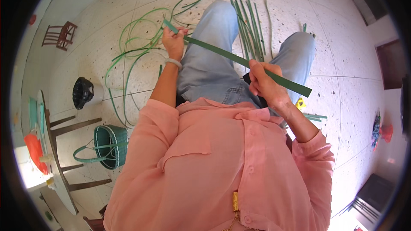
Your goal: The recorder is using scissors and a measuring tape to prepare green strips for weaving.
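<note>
A flat dark green plastic strip [221, 52] runs slantwise above my knees, from upper left down to lower right. Its far end is pinched in my left hand [173, 42], with a short lighter green tip poking out beyond the fingers. My right hand [267, 81] grips the strip nearer its other end, which is cut straight across and extends past the hand. Beneath my left hand lie loose loops of thin green strip [141, 51] on the floor. Several straight green strips [252, 29] lie side by side on the floor between my knees.
A green woven basket [119, 147] stands left, near a table [59, 166] and a bin lined with a black bag [84, 93]. Farther off is a small wooden chair [62, 35]. Short green strips [316, 117] and a yellow item [300, 104] lie by my right elbow.
</note>
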The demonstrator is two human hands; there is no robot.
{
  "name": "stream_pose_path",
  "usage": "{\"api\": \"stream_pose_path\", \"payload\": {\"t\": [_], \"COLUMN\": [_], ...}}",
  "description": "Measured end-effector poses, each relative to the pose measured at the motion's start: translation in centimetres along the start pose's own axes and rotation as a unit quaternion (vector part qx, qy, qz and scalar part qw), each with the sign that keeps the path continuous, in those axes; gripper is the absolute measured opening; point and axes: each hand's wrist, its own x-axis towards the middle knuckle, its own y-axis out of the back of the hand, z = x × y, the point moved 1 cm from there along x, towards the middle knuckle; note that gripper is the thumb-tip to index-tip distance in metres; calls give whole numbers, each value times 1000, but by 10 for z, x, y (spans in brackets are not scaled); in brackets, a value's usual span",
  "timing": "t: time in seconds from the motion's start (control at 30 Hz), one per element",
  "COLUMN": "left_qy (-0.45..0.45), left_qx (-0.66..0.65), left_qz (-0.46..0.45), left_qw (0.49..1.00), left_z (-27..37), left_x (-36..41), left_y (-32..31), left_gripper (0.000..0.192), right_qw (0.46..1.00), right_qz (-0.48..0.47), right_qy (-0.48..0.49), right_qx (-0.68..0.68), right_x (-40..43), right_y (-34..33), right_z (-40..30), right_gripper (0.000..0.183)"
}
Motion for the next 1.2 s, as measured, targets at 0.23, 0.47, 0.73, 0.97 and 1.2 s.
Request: {"api": "stream_pose_path", "payload": {"t": [0.23,0.47,0.73,0.97,1.2], "left_qy": [51,211,321,377,350], "left_qx": [78,-61,-238,-190,-181], "left_qz": [58,63,-62,-48,-237], "left_qw": [994,973,915,905,888], "left_z": [1,3,34,-2,18], "left_x": [1,45,64,88,58], "left_y": [-7,-15,-93,-155,-193], "left_gripper": [12,20,29,27,43], "right_qw": [997,989,934,897,817], "right_qz": [-3,119,218,119,235], "right_qy": [43,66,103,111,189], "right_qx": [-56,-53,263,412,491], "right_x": [-19,-12,0,-5,-13], "right_y": [5,55,220,264,336], "right_z": [8,-8,23,58,108], "right_gripper": [43,33,24,33,29]}}
